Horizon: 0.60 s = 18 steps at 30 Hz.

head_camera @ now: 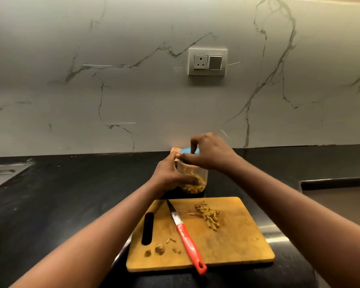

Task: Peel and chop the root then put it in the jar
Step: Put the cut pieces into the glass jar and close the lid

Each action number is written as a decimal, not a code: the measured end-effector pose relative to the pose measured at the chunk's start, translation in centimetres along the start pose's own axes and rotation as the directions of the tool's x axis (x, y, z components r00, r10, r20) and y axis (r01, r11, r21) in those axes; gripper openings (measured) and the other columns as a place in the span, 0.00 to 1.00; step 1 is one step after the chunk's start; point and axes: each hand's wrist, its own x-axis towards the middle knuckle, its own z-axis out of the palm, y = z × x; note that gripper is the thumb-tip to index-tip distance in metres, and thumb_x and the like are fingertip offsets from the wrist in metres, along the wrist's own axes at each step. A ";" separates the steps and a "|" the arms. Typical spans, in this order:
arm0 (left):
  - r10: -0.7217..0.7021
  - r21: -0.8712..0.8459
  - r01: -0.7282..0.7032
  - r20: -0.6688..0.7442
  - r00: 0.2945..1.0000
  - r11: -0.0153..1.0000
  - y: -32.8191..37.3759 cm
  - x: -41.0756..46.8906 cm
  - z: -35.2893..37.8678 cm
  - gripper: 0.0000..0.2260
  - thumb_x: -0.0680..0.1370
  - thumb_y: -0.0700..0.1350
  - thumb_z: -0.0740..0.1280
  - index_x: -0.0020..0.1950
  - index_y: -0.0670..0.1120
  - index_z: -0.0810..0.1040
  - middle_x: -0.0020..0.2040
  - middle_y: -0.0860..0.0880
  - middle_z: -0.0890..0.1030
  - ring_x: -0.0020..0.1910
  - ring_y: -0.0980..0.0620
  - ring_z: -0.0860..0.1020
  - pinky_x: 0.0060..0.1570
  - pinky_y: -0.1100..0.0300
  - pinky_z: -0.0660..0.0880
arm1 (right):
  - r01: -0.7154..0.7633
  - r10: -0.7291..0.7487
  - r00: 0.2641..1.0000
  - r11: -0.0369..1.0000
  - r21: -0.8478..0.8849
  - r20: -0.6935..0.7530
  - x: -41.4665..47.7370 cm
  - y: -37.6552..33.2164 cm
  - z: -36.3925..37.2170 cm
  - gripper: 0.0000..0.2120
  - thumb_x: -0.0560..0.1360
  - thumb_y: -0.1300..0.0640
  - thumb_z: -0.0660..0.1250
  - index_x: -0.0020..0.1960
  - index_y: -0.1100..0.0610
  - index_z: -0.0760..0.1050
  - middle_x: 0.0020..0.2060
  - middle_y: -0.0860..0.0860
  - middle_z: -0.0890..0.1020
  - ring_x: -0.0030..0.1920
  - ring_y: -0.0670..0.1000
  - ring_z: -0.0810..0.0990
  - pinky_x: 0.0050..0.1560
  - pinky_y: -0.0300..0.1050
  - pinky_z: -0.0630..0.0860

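Nearest lies a wooden cutting board (237, 242), rectangular with rounded corners, stained yellow and scored, with a long slot cut through near its left edge. A knife (182, 227) with a slim steel blade and a glossy red plastic handle lies slantwise across it, the handle's end just past the near edge. Left of the handle sit a few knobbly peel scraps (160, 249), and towards the far right a loose heap of chopped root (209, 216) in thin yellow slivers. Just beyond the board's far edge stands the jar (202, 173), clear plastic and round, with more slivers piled at its bottom. The left hand (168, 175) wraps its side, thumb across the front. The right hand (210, 154) curls over the blue lid (185, 151), fingertips and thumb gripping its rim. A small wooden block (175, 151) shows behind the jar. The black, glossy bench (71, 194) stretches wide to the left as far as a steel drainer (2, 173) and ends in a straight edge against the marble-veined wall (133, 90), which carries a square socket plate (207, 61).
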 end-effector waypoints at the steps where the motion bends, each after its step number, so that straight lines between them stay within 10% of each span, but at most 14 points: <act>1: -0.006 -0.006 0.006 0.009 1.000 1.000 -0.1 -0.2 -0.4 0.43 0.56 0.57 0.82 0.68 0.53 0.70 0.59 0.52 0.78 0.59 0.51 0.77 0.59 0.49 0.78 | -0.008 0.007 0.999 1.000 0.010 0.038 0.5 -0.3 -0.5 0.21 0.68 0.36 0.68 0.44 0.55 0.77 0.40 0.51 0.79 0.38 0.49 0.77 0.34 0.41 0.73; 9: -0.055 -0.089 0.048 -0.078 0.995 0.995 0.5 -0.5 1.5 0.44 0.58 0.53 0.83 0.70 0.50 0.68 0.61 0.52 0.77 0.62 0.51 0.74 0.65 0.51 0.74 | -0.133 0.139 0.975 0.990 -0.049 0.170 2.6 -1.8 -0.9 0.24 0.65 0.34 0.70 0.32 0.57 0.74 0.26 0.51 0.79 0.22 0.49 0.80 0.19 0.34 0.68; 18: -0.026 -0.071 0.024 -0.027 0.999 0.997 -0.5 0.1 0.7 0.40 0.62 0.49 0.82 0.70 0.50 0.69 0.61 0.51 0.78 0.61 0.51 0.76 0.63 0.50 0.75 | -0.138 0.121 0.925 0.990 0.020 0.359 4.1 -1.2 -1.8 0.28 0.59 0.36 0.75 0.46 0.58 0.79 0.40 0.53 0.83 0.35 0.53 0.84 0.33 0.49 0.83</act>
